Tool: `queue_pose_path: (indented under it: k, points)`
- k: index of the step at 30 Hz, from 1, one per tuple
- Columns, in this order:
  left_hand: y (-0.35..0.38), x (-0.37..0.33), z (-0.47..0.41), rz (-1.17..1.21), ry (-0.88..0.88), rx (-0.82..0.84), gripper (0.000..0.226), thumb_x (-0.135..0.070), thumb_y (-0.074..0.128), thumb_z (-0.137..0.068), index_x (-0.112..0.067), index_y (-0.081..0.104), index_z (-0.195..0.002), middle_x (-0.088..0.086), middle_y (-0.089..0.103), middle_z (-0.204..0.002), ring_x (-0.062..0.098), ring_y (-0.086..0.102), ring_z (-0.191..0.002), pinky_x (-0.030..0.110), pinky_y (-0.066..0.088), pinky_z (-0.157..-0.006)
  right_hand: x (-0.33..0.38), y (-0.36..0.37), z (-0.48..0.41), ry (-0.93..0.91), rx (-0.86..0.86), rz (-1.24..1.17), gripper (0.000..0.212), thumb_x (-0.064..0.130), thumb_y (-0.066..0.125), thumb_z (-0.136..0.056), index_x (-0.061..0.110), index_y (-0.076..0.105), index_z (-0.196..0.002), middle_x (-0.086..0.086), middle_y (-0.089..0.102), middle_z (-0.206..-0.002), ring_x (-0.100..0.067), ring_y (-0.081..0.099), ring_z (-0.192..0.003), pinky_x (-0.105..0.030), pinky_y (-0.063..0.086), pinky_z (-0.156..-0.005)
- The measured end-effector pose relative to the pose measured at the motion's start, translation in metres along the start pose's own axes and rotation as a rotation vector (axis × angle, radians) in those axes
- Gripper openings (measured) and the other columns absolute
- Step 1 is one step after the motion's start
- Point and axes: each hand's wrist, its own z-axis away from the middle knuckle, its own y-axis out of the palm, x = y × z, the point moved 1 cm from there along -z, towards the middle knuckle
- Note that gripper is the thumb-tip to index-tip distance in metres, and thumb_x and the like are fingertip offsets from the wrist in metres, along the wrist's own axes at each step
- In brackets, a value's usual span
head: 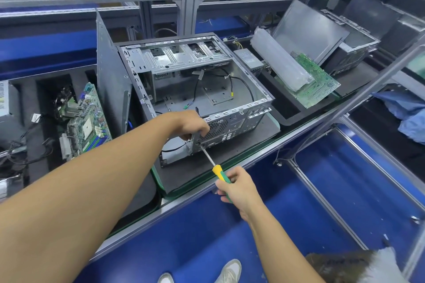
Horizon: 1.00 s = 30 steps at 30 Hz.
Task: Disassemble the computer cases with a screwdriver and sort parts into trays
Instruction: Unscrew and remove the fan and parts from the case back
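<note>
Gripping computer case point(230, 122) rear corner with outstretched left hand point(193, 125); holding screwdriver point(217, 171) in curled right hand point(240, 187), tip against rear panel.

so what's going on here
A person is taking apart an open computer case. The right hand grips a yellow-and-green screwdriver, tip against the case's rear panel, while the left hand holds the rear edge. A circuit board lies in the foam tray on the left.
</note>
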Motion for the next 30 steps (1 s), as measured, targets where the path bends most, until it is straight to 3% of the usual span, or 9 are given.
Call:
queue_pose_path:
  k: [3, 6, 10, 12, 15, 18, 23, 26, 30]
  points:
    - [0.000, 0.001, -0.001, -0.005, 0.001, -0.014, 0.023, -0.016, 0.058, -0.062, -0.018, 0.035, -0.058, -0.005, 0.028, -0.049, 0.015, 0.028, -0.046, 0.019, 0.027, -0.043, 0.003, 0.001, -0.002, 0.012, 0.059, 0.045, 0.028, 0.024, 0.075, -0.087, 0.018, 0.053, -0.104, -0.007, 0.065, -0.093, -0.013, 0.063, -0.064, -0.024, 0.052, -0.057]
    - [0.000, -0.001, 0.002, -0.049, 0.005, -0.011, 0.019, -0.021, 0.056, -0.053, -0.017, 0.037, -0.054, -0.004, 0.032, -0.050, 0.014, 0.030, -0.043, 0.018, 0.026, -0.043, 0.005, -0.001, -0.002, 0.148, 0.186, -0.036, 0.033, 0.040, 0.058, -0.097, 0.011, 0.061, -0.112, -0.008, 0.067, -0.095, -0.017, 0.065, -0.073, -0.032, 0.053, -0.066]
    - [-0.001, -0.003, 0.003, -0.140, -0.007, -0.012, 0.017, -0.025, 0.059, -0.055, -0.015, 0.046, -0.055, 0.003, 0.042, -0.057, 0.013, 0.040, -0.044, 0.019, 0.034, -0.044, 0.007, -0.003, -0.005, 0.097, 0.192, 0.094, 0.031, 0.016, 0.040, -0.101, 0.002, 0.068, -0.099, -0.004, 0.076, -0.092, -0.016, 0.064, -0.075, -0.037, 0.054, -0.072]
    - [-0.001, -0.002, 0.002, -0.094, -0.004, -0.019, 0.019, -0.024, 0.057, -0.052, -0.015, 0.041, -0.056, 0.002, 0.036, -0.058, 0.017, 0.035, -0.048, 0.021, 0.031, -0.045, 0.006, -0.005, -0.004, -0.013, 0.180, 0.221, 0.026, 0.021, 0.048, -0.100, 0.008, 0.070, -0.097, -0.004, 0.076, -0.096, -0.016, 0.064, -0.083, -0.038, 0.054, -0.080]
    - [-0.001, -0.002, 0.005, -0.040, -0.005, -0.017, 0.020, -0.022, 0.056, -0.052, -0.016, 0.038, -0.057, -0.002, 0.032, -0.054, 0.017, 0.031, -0.048, 0.021, 0.028, -0.044, 0.003, -0.003, -0.006, -0.046, 0.164, 0.209, 0.014, 0.027, 0.067, -0.094, 0.016, 0.059, -0.099, -0.012, 0.070, -0.101, -0.014, 0.063, -0.079, -0.032, 0.054, -0.071]
    - [-0.001, -0.002, 0.004, -0.020, -0.006, -0.015, 0.021, -0.021, 0.058, -0.056, -0.016, 0.037, -0.057, -0.004, 0.031, -0.051, 0.016, 0.031, -0.046, 0.019, 0.029, -0.044, 0.006, 0.002, -0.008, -0.043, 0.146, 0.159, 0.024, 0.018, 0.067, -0.091, 0.025, 0.045, -0.098, -0.011, 0.064, -0.100, -0.014, 0.062, -0.070, -0.029, 0.059, -0.063]
    - [-0.001, -0.001, 0.004, -0.013, -0.012, -0.025, 0.022, -0.020, 0.059, -0.060, -0.016, 0.037, -0.059, -0.003, 0.030, -0.053, 0.018, 0.030, -0.051, 0.022, 0.029, -0.046, 0.013, 0.000, -0.009, 0.088, 0.267, 0.154, 0.039, 0.048, 0.063, -0.080, 0.023, 0.058, -0.110, -0.009, 0.066, -0.091, -0.016, 0.060, -0.071, -0.031, 0.053, -0.063]
    - [-0.001, 0.000, 0.004, -0.017, -0.020, -0.025, 0.024, -0.024, 0.058, -0.054, -0.015, 0.037, -0.059, -0.002, 0.031, -0.056, 0.018, 0.031, -0.052, 0.024, 0.030, -0.048, 0.017, 0.000, -0.012, 0.181, 0.294, 0.068, 0.026, 0.026, 0.049, -0.092, 0.009, 0.069, -0.094, -0.006, 0.069, -0.087, -0.017, 0.060, -0.070, -0.032, 0.051, -0.064]
    - [-0.001, -0.002, 0.007, -0.039, -0.027, -0.004, 0.025, -0.025, 0.057, -0.052, -0.016, 0.035, -0.059, -0.006, 0.030, -0.048, 0.017, 0.029, -0.051, 0.023, 0.028, -0.046, 0.013, 0.000, -0.011, 0.021, 0.261, 0.216, 0.014, 0.022, 0.054, -0.097, 0.012, 0.062, -0.094, -0.010, 0.072, -0.096, -0.018, 0.061, -0.079, -0.038, 0.052, -0.072]
